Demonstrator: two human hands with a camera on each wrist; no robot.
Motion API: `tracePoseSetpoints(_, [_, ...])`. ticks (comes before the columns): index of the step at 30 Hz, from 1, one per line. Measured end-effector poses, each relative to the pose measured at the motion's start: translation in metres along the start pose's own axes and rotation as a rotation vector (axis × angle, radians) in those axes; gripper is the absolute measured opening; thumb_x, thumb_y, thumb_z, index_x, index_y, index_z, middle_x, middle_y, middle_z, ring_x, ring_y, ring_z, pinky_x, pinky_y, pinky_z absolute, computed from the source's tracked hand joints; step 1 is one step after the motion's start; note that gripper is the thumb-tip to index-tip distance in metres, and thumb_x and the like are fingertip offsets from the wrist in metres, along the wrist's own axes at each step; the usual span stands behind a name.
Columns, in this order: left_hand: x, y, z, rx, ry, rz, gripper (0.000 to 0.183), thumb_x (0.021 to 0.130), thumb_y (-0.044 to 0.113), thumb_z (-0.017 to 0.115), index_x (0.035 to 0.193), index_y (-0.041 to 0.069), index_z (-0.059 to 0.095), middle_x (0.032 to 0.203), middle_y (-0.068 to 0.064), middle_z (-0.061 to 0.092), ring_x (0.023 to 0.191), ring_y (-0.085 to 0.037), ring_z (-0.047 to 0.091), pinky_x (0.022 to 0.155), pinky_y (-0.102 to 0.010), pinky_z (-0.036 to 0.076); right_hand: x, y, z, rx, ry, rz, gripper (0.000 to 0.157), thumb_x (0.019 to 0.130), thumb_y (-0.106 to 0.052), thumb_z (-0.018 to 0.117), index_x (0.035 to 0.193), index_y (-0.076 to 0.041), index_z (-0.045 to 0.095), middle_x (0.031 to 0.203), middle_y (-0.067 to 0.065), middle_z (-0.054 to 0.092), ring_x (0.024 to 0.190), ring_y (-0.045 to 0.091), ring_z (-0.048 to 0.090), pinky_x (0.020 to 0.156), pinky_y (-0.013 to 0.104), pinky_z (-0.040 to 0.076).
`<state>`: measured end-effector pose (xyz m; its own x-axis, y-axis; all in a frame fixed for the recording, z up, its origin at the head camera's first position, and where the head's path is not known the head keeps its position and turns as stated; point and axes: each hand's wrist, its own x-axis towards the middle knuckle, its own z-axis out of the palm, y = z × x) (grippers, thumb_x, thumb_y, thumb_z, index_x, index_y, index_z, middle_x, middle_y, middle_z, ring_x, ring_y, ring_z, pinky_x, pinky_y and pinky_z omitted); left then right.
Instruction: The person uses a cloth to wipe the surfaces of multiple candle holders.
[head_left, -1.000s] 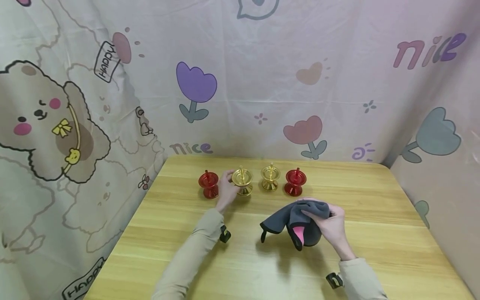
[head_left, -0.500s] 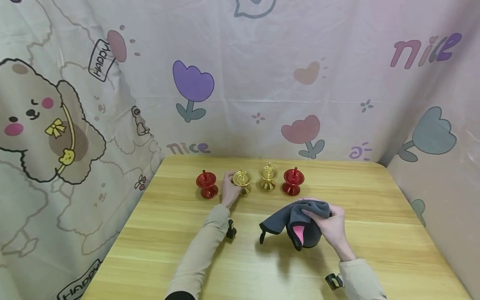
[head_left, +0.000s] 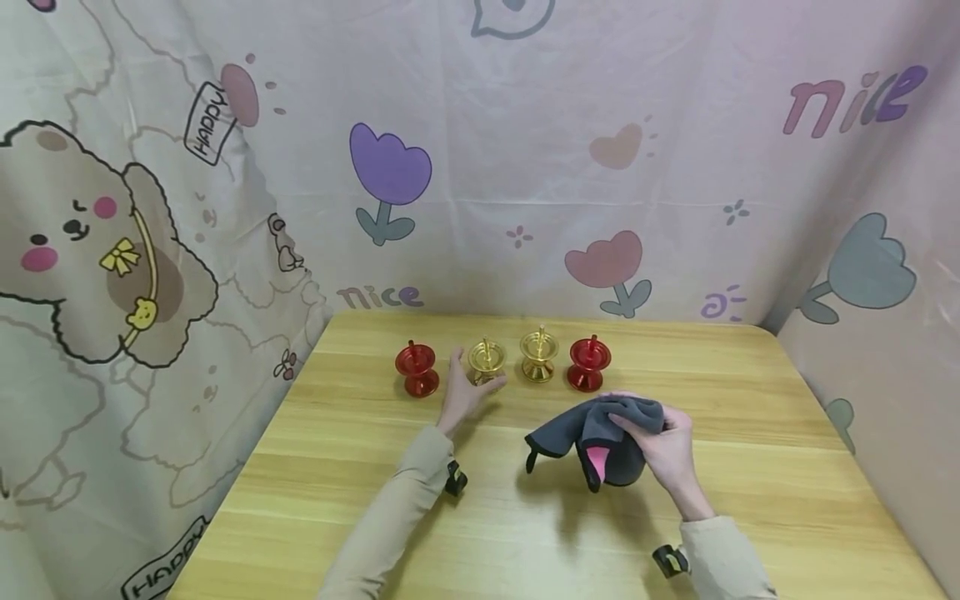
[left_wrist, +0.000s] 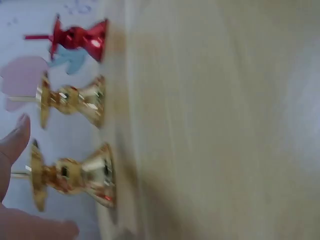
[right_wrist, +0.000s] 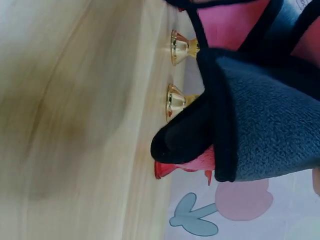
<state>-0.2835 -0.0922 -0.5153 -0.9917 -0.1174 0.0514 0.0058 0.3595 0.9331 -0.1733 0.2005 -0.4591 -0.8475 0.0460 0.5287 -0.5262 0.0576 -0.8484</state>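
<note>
My left hand point(head_left: 462, 393) is at the near-left side of the left gold candle holder point(head_left: 487, 357), its thumb and fingers spread apart. In the left wrist view the fingers point(left_wrist: 15, 142) show beside the same gold candle holder point(left_wrist: 70, 172), with a gap between. That holder stands upright, with a dish and a spike on top. Over the table to the right, my right hand point(head_left: 663, 446) grips a bunched grey cloth point(head_left: 622, 417) with black edging and a pink underside. The cloth point(right_wrist: 270, 115) covers much of the right wrist view and hides parts of the holders behind it.
A second gold candle holder point(head_left: 538, 354) stands to the right, followed by a red one point(head_left: 588, 364). Another red candle holder point(head_left: 416, 369) is left of my left hand. They line the back of the wooden table point(head_left: 495, 517), before a printed curtain point(head_left: 480, 167).
My left hand has let go of the left gold candle holder, and its thumb has swung out to the right. That holder sits slightly further right. The right hand keeps the cloth nearly still.
</note>
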Motion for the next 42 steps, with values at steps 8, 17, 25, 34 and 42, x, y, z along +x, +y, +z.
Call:
tracePoseSetpoints(8, [-0.035, 0.016, -0.021, -0.018, 0.035, 0.109, 0.094, 0.081, 0.035, 0.084, 0.155, 0.012, 0.03, 0.163, -0.014, 0.031, 0.151, -0.039, 0.027, 0.123, -0.063, 0.022, 0.012, -0.007, -0.003, -0.148, -0.102, 0.083, 0.023, 0.1, -0.001, 0.056, 0.12, 0.004, 0.067, 0.116, -0.015, 0.066, 0.112, -0.002, 0.059, 0.096, 0.01, 0.045])
tracePoseSetpoints(17, [-0.056, 0.01, -0.061, -0.153, 0.099, 0.157, 0.082, 0.082, 0.018, 0.084, 0.147, 0.0, 0.038, 0.147, -0.023, 0.043, 0.139, -0.041, 0.041, 0.124, -0.053, 0.031, 0.02, -0.017, -0.013, -0.153, -0.271, 0.237, 0.036, 0.107, -0.013, 0.044, 0.132, 0.009, 0.058, 0.121, -0.024, 0.065, 0.115, -0.011, 0.056, 0.098, 0.004, 0.041])
tracePoseSetpoints(25, [-0.042, -0.017, -0.097, -0.179, 0.201, 0.058, 0.088, 0.084, 0.021, 0.083, 0.151, 0.0, 0.031, 0.151, -0.025, 0.036, 0.139, -0.041, 0.033, 0.121, -0.056, 0.03, 0.016, -0.02, -0.017, -0.194, -0.151, 0.287, 0.018, 0.097, -0.001, 0.056, 0.106, 0.009, 0.069, 0.089, -0.021, 0.069, 0.084, -0.001, 0.063, 0.076, 0.014, 0.052])
tracePoseSetpoints(34, [-0.008, -0.042, -0.112, -0.146, 0.102, -0.049, 0.103, 0.084, 0.022, 0.083, 0.158, 0.002, 0.014, 0.16, -0.026, 0.026, 0.151, -0.041, 0.023, 0.128, -0.054, 0.021, 0.012, -0.003, -0.02, 0.023, -0.206, 0.059, 0.022, 0.091, 0.015, 0.06, 0.111, 0.01, 0.069, 0.106, -0.013, 0.072, 0.099, 0.001, 0.065, 0.079, 0.014, 0.056])
tracePoseSetpoints(42, [0.014, -0.046, -0.106, -0.179, 0.058, -0.058, 0.105, 0.084, 0.015, 0.082, 0.159, -0.001, 0.01, 0.163, -0.026, 0.025, 0.152, -0.04, 0.028, 0.127, -0.052, 0.024, 0.007, -0.003, -0.016, 0.016, -0.202, 0.107, 0.022, 0.095, 0.009, 0.058, 0.106, -0.003, 0.072, 0.101, -0.016, 0.072, 0.093, -0.001, 0.067, 0.079, 0.014, 0.055])
